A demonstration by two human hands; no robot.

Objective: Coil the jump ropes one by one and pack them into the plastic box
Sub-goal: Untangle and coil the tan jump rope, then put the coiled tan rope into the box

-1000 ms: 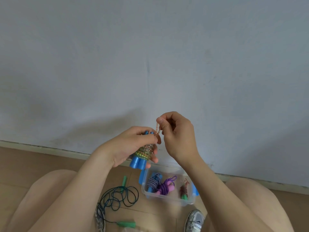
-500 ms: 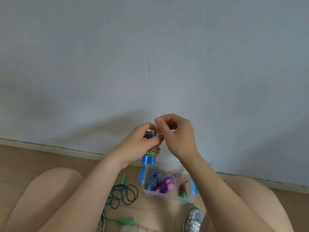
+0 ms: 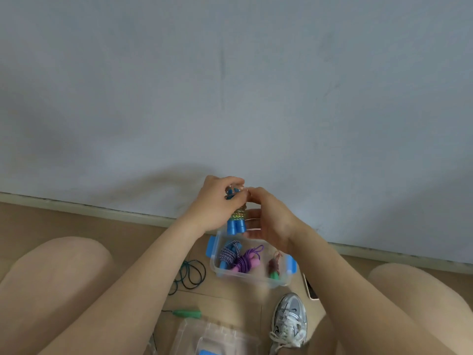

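Head view: I see the plastic box point(image 3: 246, 275) on the floor point(image 3: 107, 226) by the wall point(image 3: 230, 85), with three coiled ropes point(image 3: 243, 258) inside. Above its far edge the left hand point(image 3: 217, 206) grips the wound blue-handled jump rope point(image 3: 236, 223). The right hand point(image 3: 273, 224) pinches the cord at the top.

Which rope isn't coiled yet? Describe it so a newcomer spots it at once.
Start at the clear plastic box with blue latches on the wooden floor by the wall. Just left of it, outside, lies the loose jump rope: dark cord in slack loops running to a green handle. Unlike the bundles in the box, it is not wound up.
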